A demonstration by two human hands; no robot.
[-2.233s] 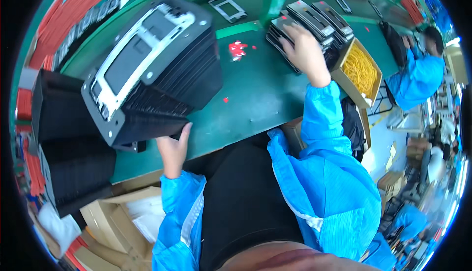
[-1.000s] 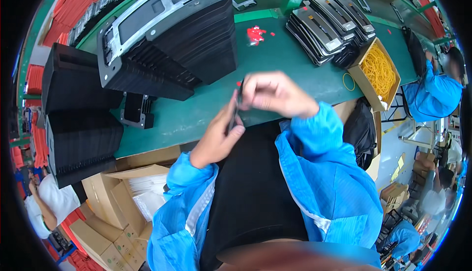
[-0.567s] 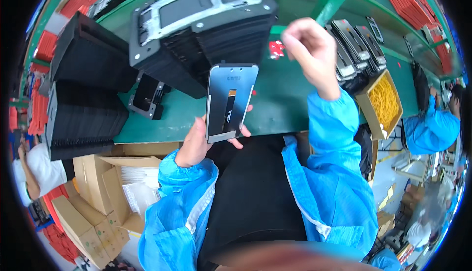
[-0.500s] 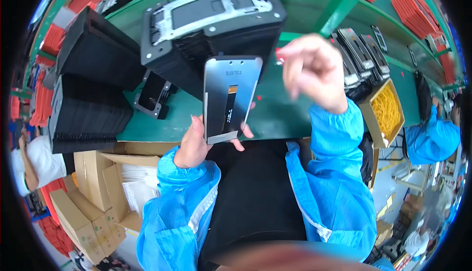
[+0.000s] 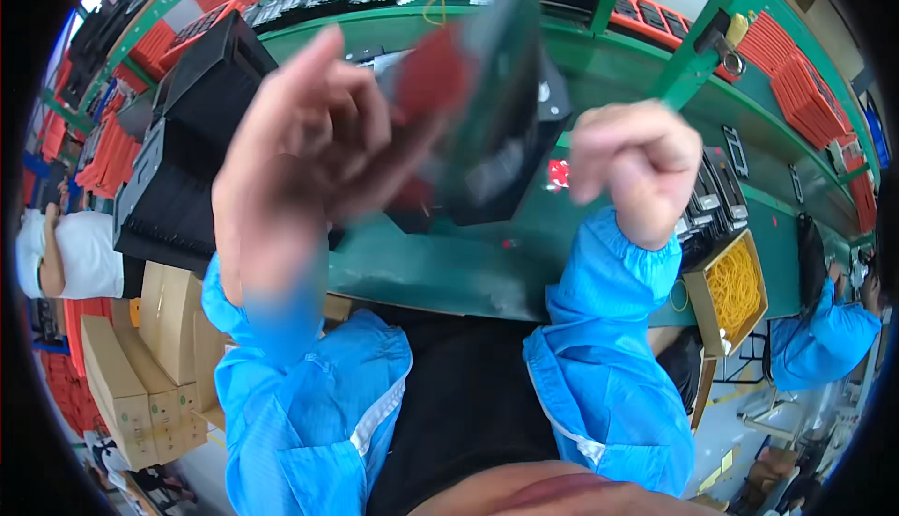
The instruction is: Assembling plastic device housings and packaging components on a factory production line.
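Observation:
My left hand [image 5: 300,141] is raised at the left, smeared by motion, its fingers closed on a phone screen [image 5: 496,95]. The screen is tilted, glossy and dark, with red and green patches showing on it. It hides most of a black block-like stack [image 5: 552,95] behind it. My right hand [image 5: 641,165] is curled above the bench on the right, fingers pressed together; whatever they hold cannot be made out. Beside its fingertips is a small red-and-white patch [image 5: 559,174], which seems to lie on the green bench [image 5: 440,272].
Black stacks [image 5: 173,188] stand at the left, above cardboard boxes [image 5: 122,385]. Phone parts [image 5: 721,188] and a box of yellow rubber bands [image 5: 732,282] sit at the right. A green post [image 5: 712,38] rises beyond. Other people work at both sides.
My left hand has lifted the phone screen up and away, turning it over so its metal back no longer shows. My right hand stays curled. The whole view has tilted upward.

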